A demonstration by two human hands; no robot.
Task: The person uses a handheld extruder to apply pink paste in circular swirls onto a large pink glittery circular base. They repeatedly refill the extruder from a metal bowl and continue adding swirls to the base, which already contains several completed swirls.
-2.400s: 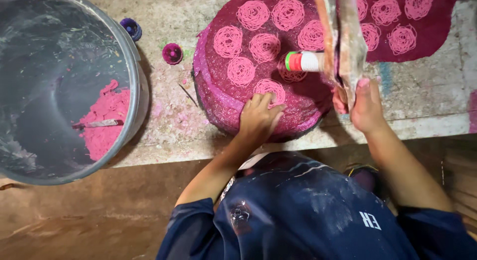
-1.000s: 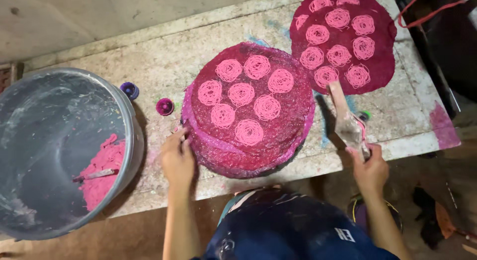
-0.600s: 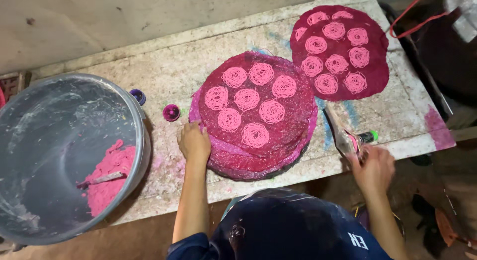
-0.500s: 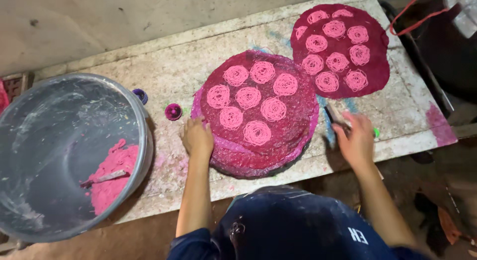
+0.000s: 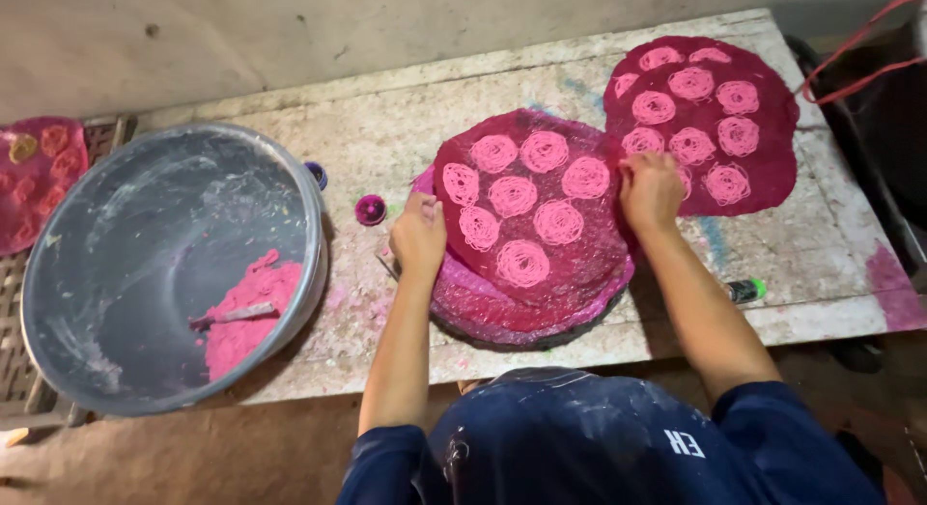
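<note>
The person leans over the bench (image 5: 406, 138) with both hands on the round stack of dark pink sheets (image 5: 529, 237) in the middle of the frame. The left hand (image 5: 418, 237) rests at the stack's left edge, fingers curled over the rim of the top sheet, its grip closed on that edge as far as I can see. The right hand (image 5: 651, 188) sits at the stack's upper right edge, where it meets a second dark pink sheet (image 5: 716, 119) lying flat in the upper right of the frame; its fingers are bent down onto the sheet edge, though whether they pinch it or only press I cannot tell. Both sheets carry pale pink coiled spirals in a ring with one in the centre.

At the left of the frame stands a big grey metal basin (image 5: 164, 264), touching the bench top, with a lump of bright pink paste (image 5: 246, 317) in its lower right part and a small tool (image 5: 234, 315) stuck in the paste. Between basin and stack lie a small magenta cap (image 5: 370, 210) and, just by the basin rim, a purple cap (image 5: 316, 174). A small green-tipped object (image 5: 745, 291) lies near the bench's front edge, right of the right forearm. In the far upper left, another pink sheet (image 5: 39, 177) rests on a slatted rack
</note>
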